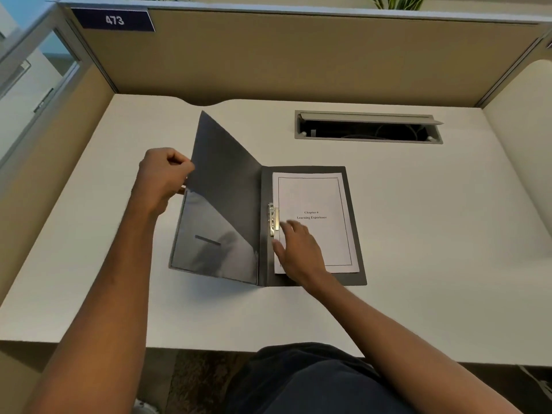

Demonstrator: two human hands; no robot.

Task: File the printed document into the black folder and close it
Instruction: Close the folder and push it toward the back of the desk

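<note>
The black folder [355,234] lies open in the middle of the white desk [433,234]. The printed document [316,201], a white page titled "Chapter 6 Learning Experience", rests on the folder's right half, its left edge under the metal clip [272,219] beside the spine. My left hand [162,177] pinches the outer edge of the front cover [227,180] and holds it lifted, tilted up from the desk. My right hand [298,249] lies flat with fingers spread on the document's lower left part, next to the clip.
An open cable tray [369,128] with a raised grey lid is set into the desk at the back right. Beige cubicle partitions [298,55] close off the back and both sides; a sign reading 473 [115,20] hangs at the upper left.
</note>
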